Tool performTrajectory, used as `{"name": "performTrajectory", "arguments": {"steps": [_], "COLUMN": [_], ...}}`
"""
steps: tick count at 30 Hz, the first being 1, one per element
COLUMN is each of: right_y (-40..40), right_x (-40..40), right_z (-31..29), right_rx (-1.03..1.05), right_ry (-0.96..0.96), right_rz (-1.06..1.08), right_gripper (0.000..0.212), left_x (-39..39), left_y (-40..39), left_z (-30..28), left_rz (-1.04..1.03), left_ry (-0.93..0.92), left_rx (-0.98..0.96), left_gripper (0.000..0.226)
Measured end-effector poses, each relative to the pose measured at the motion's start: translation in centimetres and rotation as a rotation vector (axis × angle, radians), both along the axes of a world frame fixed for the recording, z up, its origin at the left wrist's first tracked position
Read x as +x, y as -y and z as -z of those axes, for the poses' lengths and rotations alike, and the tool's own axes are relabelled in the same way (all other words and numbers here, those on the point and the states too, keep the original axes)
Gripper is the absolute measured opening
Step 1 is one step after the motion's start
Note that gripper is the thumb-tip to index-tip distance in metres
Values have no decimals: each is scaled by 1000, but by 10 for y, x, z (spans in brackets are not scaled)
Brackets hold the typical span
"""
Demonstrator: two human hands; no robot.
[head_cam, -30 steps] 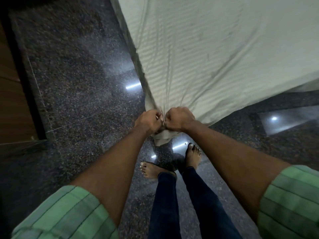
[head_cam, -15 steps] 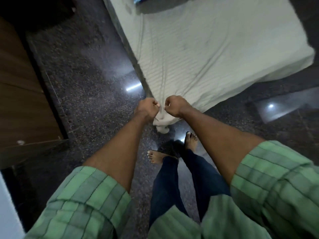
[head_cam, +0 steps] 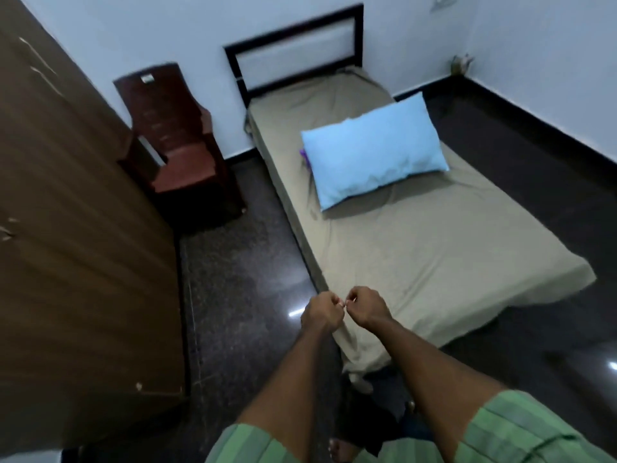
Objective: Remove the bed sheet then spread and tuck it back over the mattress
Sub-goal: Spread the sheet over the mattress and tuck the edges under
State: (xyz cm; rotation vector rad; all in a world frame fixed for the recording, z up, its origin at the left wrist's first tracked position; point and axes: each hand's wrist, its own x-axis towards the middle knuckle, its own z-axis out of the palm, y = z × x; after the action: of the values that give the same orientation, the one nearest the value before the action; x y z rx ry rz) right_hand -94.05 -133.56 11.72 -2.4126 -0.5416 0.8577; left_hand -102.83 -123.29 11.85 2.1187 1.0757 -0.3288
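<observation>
Nothing in the room can be read. A small pale sticker [head_cam: 146, 78] sits near the top of the dark red plastic chair's [head_cam: 177, 142] backrest, but it is too blurred to make out any letters or numbers.

A light blue pillow [head_cam: 375, 152] lies right of centre in the upper frame. A dark red plastic chair [head_cam: 173, 138] stands at upper left against the pale wall [head_cam: 133, 31]. A brown wooden wardrobe [head_cam: 66, 212] fills the left edge, on dark speckled floor [head_cam: 243, 279].
</observation>
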Motion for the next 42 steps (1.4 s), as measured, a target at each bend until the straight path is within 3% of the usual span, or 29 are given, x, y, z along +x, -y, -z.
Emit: {"name": "performTrajectory", "arguments": {"steps": [6,17,23,37,42], "right_y": [-45,-140,-262,-537,-654], "right_x": [8,50,86,228,282], "right_z": [-47,-76,-74,-64,-58], "right_rx": [35,27,42,77,117], "right_ry": [75,117,137,111,97], "right_rz": [-37,-13,-26,72,151], "right_gripper": [29,21,23,22,11], "left_x": [29,59,90,229,298], "left_y": [-43,-138,-236,-513,-624], "left_z": [-66,-94,-102,-101,-92], "left_rz": [-43,-1,18,-61,-103], "left_ry": [75,121,99,161,213], "left_rx": [92,157,226,173,138], "left_gripper": [14,8,20,17,18]}}
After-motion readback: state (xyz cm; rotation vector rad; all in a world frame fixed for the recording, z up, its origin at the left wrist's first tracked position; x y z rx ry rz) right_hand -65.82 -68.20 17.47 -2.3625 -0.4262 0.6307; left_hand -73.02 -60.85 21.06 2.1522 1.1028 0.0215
